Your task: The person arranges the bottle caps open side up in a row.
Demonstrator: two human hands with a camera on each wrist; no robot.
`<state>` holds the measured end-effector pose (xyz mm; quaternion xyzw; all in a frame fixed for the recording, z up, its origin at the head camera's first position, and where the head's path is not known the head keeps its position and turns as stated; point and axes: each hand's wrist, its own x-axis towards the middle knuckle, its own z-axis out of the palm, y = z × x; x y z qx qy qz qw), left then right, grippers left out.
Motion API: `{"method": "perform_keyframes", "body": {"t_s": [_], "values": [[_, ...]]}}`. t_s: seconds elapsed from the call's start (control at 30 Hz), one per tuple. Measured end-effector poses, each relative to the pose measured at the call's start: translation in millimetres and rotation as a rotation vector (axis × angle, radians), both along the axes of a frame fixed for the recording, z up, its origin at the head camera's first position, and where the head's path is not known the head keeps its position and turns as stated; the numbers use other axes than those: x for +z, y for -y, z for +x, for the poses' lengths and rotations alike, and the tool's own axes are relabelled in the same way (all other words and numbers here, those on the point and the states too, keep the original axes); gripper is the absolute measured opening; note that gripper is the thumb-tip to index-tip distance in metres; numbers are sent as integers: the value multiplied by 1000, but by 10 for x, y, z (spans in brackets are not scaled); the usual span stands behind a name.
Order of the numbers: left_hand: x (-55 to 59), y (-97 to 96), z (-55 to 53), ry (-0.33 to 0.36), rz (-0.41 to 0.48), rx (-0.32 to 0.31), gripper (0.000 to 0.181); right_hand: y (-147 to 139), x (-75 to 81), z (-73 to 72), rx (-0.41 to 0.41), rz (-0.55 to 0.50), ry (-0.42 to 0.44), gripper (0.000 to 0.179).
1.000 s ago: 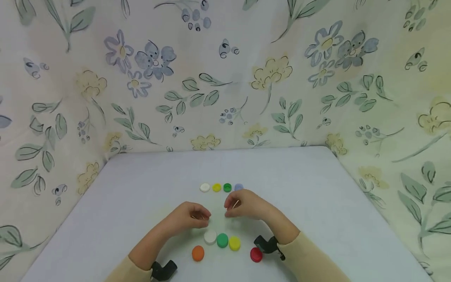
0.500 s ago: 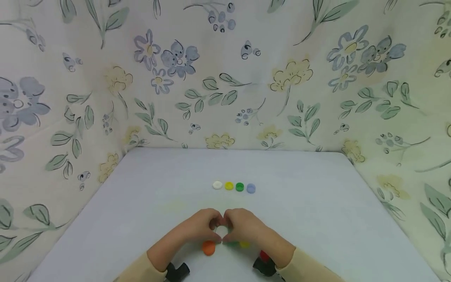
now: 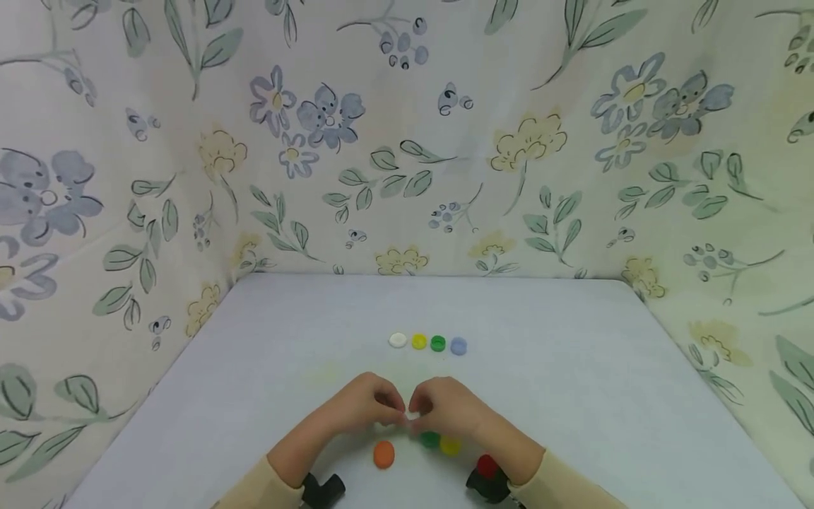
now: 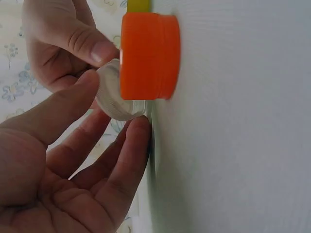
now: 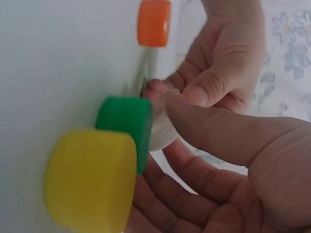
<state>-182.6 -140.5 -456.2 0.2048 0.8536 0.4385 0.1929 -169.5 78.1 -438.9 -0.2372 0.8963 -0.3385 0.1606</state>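
Observation:
Between my two hands a white bottle cap [image 4: 112, 94] is held tilted, one edge raised off the table. My left hand [image 3: 364, 404] pinches one side of it, thumb on the upper rim and a fingertip at the lower edge. From the other side my right hand [image 3: 450, 408] pinches it with thumb and fingers; in the right wrist view the cap's body [image 5: 164, 133] is partly covered. Close to the left hand sits an orange cap [image 3: 384, 454]. A green cap [image 3: 430, 440] and a yellow cap [image 3: 451, 445] lie just under the right hand.
A red cap [image 3: 487, 464] lies by the right wrist camera [image 3: 488, 488]. Farther back on the white table [image 3: 305, 311] runs a row of caps: white [image 3: 398, 340], yellow [image 3: 419, 341], green [image 3: 438, 343] and light blue [image 3: 458, 346]. Flowered cloth [image 3: 407, 141] surrounds the table.
Both hands have come down toward me from near the back row to the front white cap. They closed around it, and it is now tilted up from lying flat.

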Motion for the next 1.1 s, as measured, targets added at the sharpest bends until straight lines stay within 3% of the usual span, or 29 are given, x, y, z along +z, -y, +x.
{"method": "perform_keyframes", "body": {"t_s": [0.17, 0.37, 0.67, 0.93, 1.1], "values": [[27, 20, 1, 60, 32, 91, 7, -24, 16, -46, -37, -37, 45, 9], [43, 32, -23, 79, 83, 102, 14, -34, 3, -79, -75, -71, 62, 7], [-40, 71, -102, 126, 251, 174, 21, -57, -31, -154, -107, -170, 133, 18], [-64, 116, -171, 112, 257, 358, 27, -54, -11, -159, -139, -161, 147, 23], [-81, 199, -267, 108, 325, 498, 23, -62, -3, -140, -105, -69, 112, 18]]}}
